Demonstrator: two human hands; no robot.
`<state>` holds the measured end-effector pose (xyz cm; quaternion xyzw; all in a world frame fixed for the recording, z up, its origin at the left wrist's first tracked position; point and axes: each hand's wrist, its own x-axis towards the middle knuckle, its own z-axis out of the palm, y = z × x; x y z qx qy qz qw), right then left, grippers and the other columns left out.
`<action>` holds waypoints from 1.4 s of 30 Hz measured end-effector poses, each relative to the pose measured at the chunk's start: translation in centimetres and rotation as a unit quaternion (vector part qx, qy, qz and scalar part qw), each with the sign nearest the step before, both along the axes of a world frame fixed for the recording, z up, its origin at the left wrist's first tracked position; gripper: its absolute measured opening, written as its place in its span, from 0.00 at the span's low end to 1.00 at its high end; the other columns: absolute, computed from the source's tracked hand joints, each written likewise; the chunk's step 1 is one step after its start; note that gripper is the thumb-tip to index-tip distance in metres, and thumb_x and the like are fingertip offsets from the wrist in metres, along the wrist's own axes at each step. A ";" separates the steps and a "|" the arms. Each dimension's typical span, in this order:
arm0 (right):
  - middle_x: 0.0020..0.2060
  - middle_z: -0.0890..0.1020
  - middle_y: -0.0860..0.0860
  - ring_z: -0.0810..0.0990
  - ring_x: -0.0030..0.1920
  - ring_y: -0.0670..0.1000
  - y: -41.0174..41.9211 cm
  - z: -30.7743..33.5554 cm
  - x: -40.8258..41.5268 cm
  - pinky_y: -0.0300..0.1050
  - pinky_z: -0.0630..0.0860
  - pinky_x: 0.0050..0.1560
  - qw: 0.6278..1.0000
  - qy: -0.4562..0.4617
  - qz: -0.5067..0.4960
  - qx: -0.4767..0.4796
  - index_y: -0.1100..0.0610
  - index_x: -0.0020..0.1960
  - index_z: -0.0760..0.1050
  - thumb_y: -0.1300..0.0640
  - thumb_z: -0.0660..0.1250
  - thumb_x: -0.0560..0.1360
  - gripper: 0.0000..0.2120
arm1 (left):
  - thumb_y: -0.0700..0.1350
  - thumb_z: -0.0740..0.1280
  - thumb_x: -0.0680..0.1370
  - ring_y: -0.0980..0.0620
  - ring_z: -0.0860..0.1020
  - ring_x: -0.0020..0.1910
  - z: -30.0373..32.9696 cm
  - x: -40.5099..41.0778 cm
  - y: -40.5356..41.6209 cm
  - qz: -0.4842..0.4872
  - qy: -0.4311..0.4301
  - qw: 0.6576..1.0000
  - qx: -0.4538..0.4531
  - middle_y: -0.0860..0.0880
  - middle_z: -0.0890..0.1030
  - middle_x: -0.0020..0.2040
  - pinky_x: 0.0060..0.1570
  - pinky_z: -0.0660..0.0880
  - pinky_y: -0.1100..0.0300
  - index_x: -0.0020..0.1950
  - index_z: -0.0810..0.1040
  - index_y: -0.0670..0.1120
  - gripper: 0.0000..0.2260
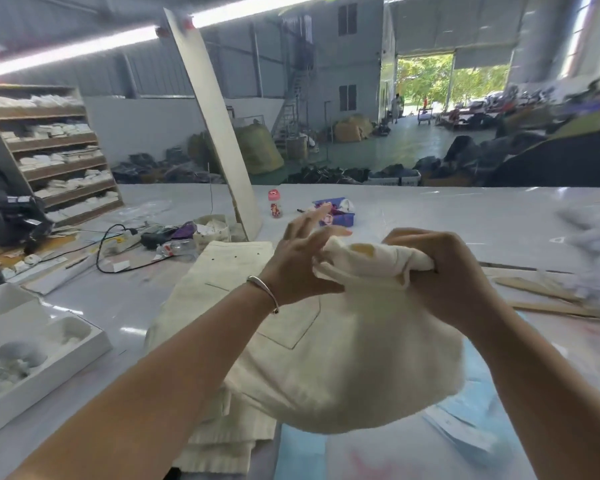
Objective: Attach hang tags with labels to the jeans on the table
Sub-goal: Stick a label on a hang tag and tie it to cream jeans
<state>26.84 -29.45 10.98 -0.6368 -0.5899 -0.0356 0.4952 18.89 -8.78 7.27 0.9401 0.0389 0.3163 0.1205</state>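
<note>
On the far left a white tray [49, 355] sits on the shiny white surface [430, 216]. Behind it stands a wooden shelf [59, 150] full of folded white things. A black cord [101, 251] and a power strip [129, 237] lie near a small white box of tags [212, 230].

Next comes a pile of cream jeans [222, 278], lying flat on the surface in front of me. A back pocket shows on top.

My left hand [298, 261] is up in the air. Its thumb and one finger pinch the edge of another pair of cream jeans [354, 341], and the other fingers [302, 223] spread wide. A silver bracelet [264, 289] is on that wrist.

The held jeans hang down in a soft bunch over the pile, between my two hands.

My right hand [444, 268] is curled tight around the top of the bunched jeans.

Behind my hands stand a little pink bottle [274, 202] and a purple box [336, 213]. On the right some wooden sticks [541, 285] lie on the surface.
</note>
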 end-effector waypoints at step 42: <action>0.67 0.71 0.60 0.74 0.61 0.61 -48.5 -28.8 13.5 0.52 0.75 0.55 0.743 0.204 -0.473 -0.428 0.54 0.77 0.54 0.63 0.59 0.78 0.30 | 0.61 0.71 0.72 0.49 0.60 0.74 -26.7 4.4 -36.7 -0.034 0.454 0.890 0.020 0.51 0.58 0.77 0.71 0.59 0.59 0.76 0.60 0.54 0.37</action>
